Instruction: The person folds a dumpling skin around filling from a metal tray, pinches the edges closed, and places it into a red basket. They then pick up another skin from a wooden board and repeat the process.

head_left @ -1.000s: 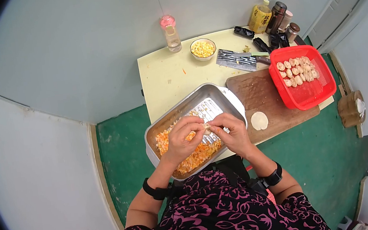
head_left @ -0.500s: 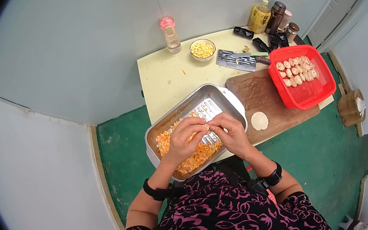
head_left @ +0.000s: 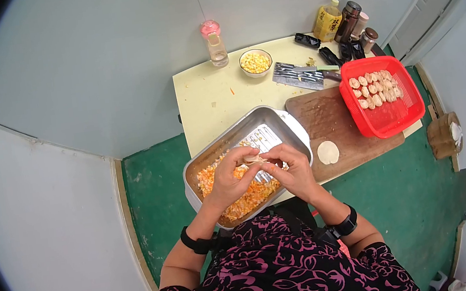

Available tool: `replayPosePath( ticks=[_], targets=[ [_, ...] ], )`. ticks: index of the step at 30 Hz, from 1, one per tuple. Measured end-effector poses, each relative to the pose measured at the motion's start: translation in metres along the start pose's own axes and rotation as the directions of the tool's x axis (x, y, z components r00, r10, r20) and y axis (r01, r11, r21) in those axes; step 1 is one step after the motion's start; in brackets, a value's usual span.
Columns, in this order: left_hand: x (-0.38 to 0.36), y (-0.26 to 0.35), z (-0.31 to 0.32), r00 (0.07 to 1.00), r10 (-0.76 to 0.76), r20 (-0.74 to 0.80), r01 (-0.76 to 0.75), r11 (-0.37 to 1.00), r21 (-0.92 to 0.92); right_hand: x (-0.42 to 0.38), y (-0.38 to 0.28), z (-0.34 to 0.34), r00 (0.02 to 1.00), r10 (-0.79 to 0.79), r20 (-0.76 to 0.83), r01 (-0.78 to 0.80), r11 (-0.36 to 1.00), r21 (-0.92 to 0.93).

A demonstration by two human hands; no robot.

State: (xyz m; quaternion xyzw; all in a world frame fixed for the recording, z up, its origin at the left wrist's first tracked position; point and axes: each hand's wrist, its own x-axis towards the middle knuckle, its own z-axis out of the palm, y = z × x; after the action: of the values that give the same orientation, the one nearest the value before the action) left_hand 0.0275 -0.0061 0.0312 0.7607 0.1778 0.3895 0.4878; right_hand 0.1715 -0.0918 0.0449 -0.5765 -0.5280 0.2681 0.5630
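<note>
Between the fingertips of my left hand (head_left: 233,179) and my right hand (head_left: 292,170) is a small pale dumpling (head_left: 254,159), pinched by both and partly hidden by the fingers. Both hands are over a metal tray (head_left: 194,173) holding chopped orange and white filling (head_left: 246,201). A round dough wrapper (head_left: 328,152) lies flat on the brown cutting board (head_left: 318,119), right of the tray. Several folded dumplings (head_left: 376,90) sit in rows in a red basket (head_left: 384,128) on the board's right part.
At the back of the table (head_left: 198,103) are a pink-lidded bottle (head_left: 216,44), a bowl of yellow pieces (head_left: 256,63) and a cleaver (head_left: 297,76) with a smaller knife on it. A yellow bottle (head_left: 327,21) and dark flask (head_left: 348,21) stand at the back right.
The fingers of both hands have shifted around the dumpling, and more of its pale dough shows above the fingertips. The hands stay over the tray.
</note>
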Motion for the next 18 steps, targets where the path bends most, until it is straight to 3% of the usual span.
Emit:
replayPosePath(
  ticks=[4,7,13,18],
  targets=[
    [0.002,0.005,-0.002,1.000,-0.011,0.011,0.010,0.996,0.094,0.000,-0.001,-0.001,1.000,0.022,0.011,-0.022,0.999,-0.044],
    [0.007,0.010,-0.007,0.995,0.005,0.103,-0.027,0.977,0.213,-0.001,-0.002,0.000,0.999,0.035,0.025,-0.032,0.996,-0.085],
    [0.009,0.015,-0.006,0.979,-0.065,0.192,0.021,0.974,0.225,-0.005,0.012,0.004,0.998,-0.063,0.005,0.063,0.984,-0.164],
    [0.005,0.013,-0.004,0.980,-0.141,0.144,0.115,0.978,0.174,-0.006,0.013,0.001,0.993,-0.114,-0.013,0.109,0.968,-0.225]
  ],
)
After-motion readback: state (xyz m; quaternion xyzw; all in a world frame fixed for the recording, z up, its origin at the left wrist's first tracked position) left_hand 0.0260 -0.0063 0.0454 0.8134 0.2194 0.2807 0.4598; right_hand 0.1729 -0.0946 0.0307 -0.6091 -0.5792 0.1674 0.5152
